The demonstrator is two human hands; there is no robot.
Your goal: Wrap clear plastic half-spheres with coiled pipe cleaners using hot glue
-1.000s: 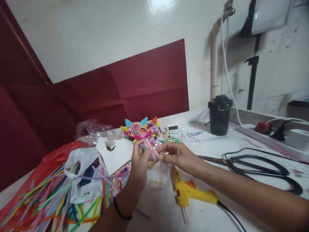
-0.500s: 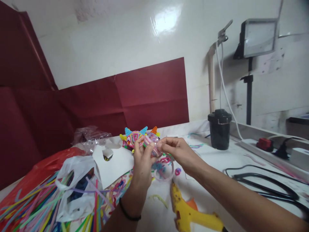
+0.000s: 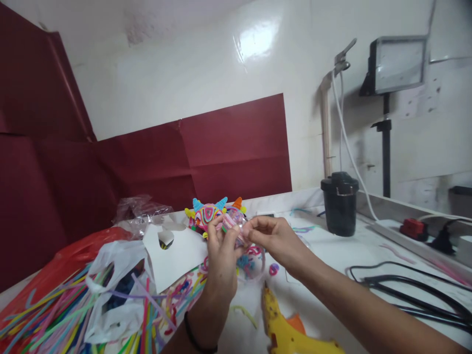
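Observation:
My left hand (image 3: 221, 253) and my right hand (image 3: 275, 238) meet above the table, both pinching a small pink pipe-cleaner piece (image 3: 233, 225) between the fingertips. A clear plastic band with coloured curls (image 3: 252, 258) hangs just under the hands. Behind them stands a colourful pipe-cleaner figure with blue, yellow and orange horns (image 3: 208, 214). A black band circles my left wrist.
A pile of coloured pipe cleaners (image 3: 55, 314) with white and red plastic bags lies at the left. White card (image 3: 177, 255) lies beside it. A yellow glue gun (image 3: 289, 332) rests near the front. A black pot (image 3: 339, 203), black cables (image 3: 413, 290) and a lamp stand are at the right.
The view has tilted up, so the glue gun sits lower in frame. Both hands have stayed together on the pink piece, lifted slightly toward the horned figure.

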